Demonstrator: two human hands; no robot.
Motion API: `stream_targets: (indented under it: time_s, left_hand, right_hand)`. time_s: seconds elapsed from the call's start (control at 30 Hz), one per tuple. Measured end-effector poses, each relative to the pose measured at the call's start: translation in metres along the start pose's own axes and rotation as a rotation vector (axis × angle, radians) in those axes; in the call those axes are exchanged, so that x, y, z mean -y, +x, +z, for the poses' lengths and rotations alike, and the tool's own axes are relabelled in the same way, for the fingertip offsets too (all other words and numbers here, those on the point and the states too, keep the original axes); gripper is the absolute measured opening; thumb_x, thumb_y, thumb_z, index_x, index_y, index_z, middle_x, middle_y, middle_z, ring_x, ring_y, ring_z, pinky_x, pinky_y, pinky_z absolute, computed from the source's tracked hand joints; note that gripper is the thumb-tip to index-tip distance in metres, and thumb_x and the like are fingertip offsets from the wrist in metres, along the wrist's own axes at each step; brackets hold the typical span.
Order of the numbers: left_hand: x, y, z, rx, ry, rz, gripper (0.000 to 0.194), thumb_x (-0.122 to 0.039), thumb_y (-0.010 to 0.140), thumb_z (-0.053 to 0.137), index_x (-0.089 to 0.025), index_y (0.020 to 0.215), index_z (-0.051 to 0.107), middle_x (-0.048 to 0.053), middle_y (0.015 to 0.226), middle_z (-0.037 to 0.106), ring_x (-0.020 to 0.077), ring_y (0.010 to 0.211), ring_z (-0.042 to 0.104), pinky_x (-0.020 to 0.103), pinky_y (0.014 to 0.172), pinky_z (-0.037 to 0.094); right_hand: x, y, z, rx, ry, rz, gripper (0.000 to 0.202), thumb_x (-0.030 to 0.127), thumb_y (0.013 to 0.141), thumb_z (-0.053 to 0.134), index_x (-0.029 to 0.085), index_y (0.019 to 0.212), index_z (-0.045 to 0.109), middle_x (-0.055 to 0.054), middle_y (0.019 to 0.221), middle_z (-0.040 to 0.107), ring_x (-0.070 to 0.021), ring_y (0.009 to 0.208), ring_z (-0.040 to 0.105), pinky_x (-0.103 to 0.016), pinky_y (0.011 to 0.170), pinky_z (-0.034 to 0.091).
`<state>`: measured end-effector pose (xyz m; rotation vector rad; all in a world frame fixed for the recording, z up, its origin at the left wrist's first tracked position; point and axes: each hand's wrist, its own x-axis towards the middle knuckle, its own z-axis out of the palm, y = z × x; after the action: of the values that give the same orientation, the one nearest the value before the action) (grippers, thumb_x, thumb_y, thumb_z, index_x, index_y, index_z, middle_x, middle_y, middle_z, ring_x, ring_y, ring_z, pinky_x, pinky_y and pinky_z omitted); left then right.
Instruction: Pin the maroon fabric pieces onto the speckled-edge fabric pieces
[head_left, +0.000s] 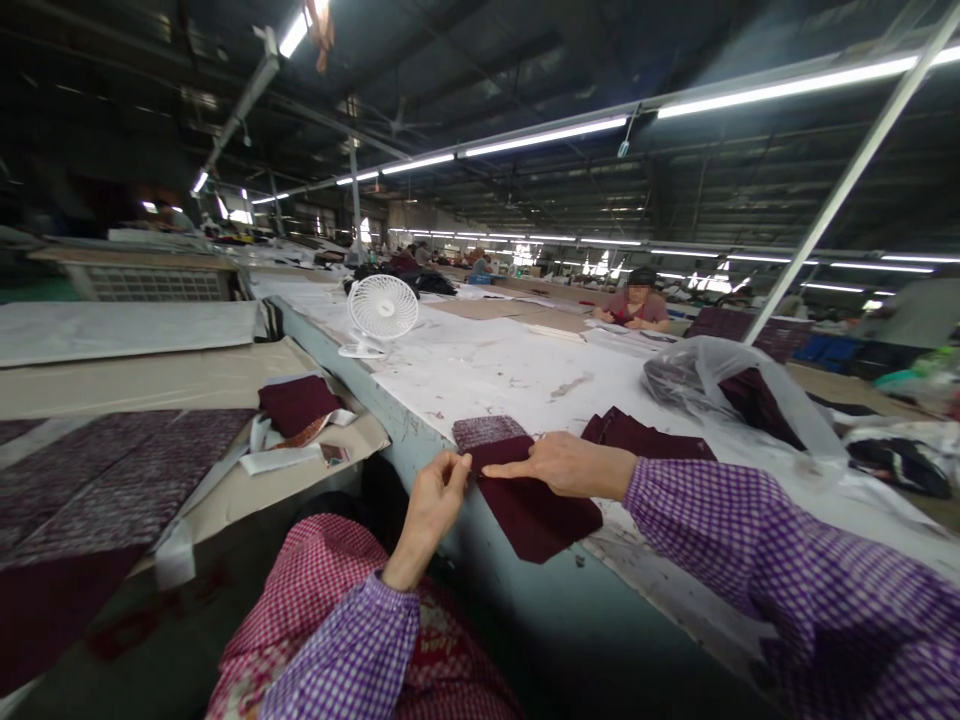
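Observation:
A maroon cloth piece (536, 515) lies over the near edge of the white-covered table, its lower corner hanging down. Its far end meets a speckled purple-grey section (491, 431). My left hand (435, 505) is closed in a pinch at the left edge of this cloth; whatever sits between the fingertips is too small to make out. My right hand (562, 464) rests on the cloth with the index finger stretched out, its tip pressing close to the left fingertips. More folded maroon cloth (645, 436) lies just behind my right wrist.
A white clip fan (382, 308) stands on the table's left edge. To the right is a clear plastic bag (742, 390) with dark cloth inside. On a lower surface at left lie speckled fabric (112, 475) and a maroon bundle (300, 405). A co-worker (637, 302) sits across the table.

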<state>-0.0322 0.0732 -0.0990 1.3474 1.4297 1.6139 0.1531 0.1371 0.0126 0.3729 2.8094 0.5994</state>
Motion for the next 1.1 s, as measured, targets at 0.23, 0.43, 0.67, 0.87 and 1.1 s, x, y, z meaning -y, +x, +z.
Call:
stream_targets:
  time_s: [0.23, 0.43, 0.67, 0.87, 1.1]
  left_hand:
    - [-0.013, -0.012, 0.003, -0.105, 0.353, 0.081, 0.034, -0.049, 0.081, 0.053, -0.020, 0.064, 0.055, -0.003, 0.050, 0.049, 0.0129, 0.049, 0.045, 0.024, 0.052, 0.028]
    - [-0.010, -0.009, 0.004, -0.069, 0.140, 0.015, 0.029, -0.045, 0.078, 0.057, -0.019, 0.065, 0.054, -0.003, 0.056, 0.051, 0.0118, 0.053, 0.046, 0.023, 0.053, 0.032]
    - [-0.003, -0.010, 0.007, 0.015, -0.068, 0.014, 0.020, -0.031, 0.074, 0.061, -0.018, 0.088, 0.054, -0.004, 0.068, 0.051, 0.0078, 0.053, 0.043, 0.021, 0.051, 0.035]
    - [-0.006, -0.004, 0.020, 0.028, -0.230, -0.072, 0.020, -0.026, 0.065, 0.062, -0.017, 0.081, 0.053, -0.006, 0.058, 0.048, 0.0075, 0.048, 0.045, 0.019, 0.044, 0.032]
    - [-0.021, -0.002, 0.022, 0.036, -0.291, -0.123, 0.024, -0.029, 0.061, 0.066, -0.015, 0.079, 0.057, -0.007, 0.055, 0.048, 0.0051, 0.040, 0.041, 0.018, 0.038, 0.028]
  right_hand:
    - [0.003, 0.000, 0.001, -0.024, -0.002, 0.008, 0.073, -0.002, 0.078, 0.037, 0.030, 0.144, 0.032, -0.001, 0.061, 0.057, -0.0109, 0.050, 0.042, -0.026, 0.051, 0.021]
    - [0.003, -0.003, 0.002, -0.047, 0.004, 0.083, 0.077, -0.002, 0.078, 0.039, 0.027, 0.147, 0.023, 0.000, 0.061, 0.057, -0.0109, 0.051, 0.043, -0.026, 0.052, 0.021]
    - [0.007, -0.002, 0.020, -0.164, 0.036, 0.256, 0.049, 0.022, 0.091, 0.046, 0.023, 0.140, 0.038, -0.007, 0.076, 0.064, -0.0163, 0.065, 0.056, -0.026, 0.059, 0.032]
    - [-0.015, 0.000, 0.033, -0.175, 0.454, 0.318, 0.035, 0.035, 0.088, 0.054, 0.017, 0.118, 0.059, -0.008, 0.097, 0.062, -0.0189, 0.088, 0.057, -0.030, 0.078, 0.040]
    - [-0.034, -0.007, 0.026, -0.149, 0.687, 0.270, 0.017, 0.025, 0.081, 0.060, 0.015, 0.093, 0.067, -0.002, 0.079, 0.060, -0.0118, 0.068, 0.052, -0.025, 0.066, 0.039]
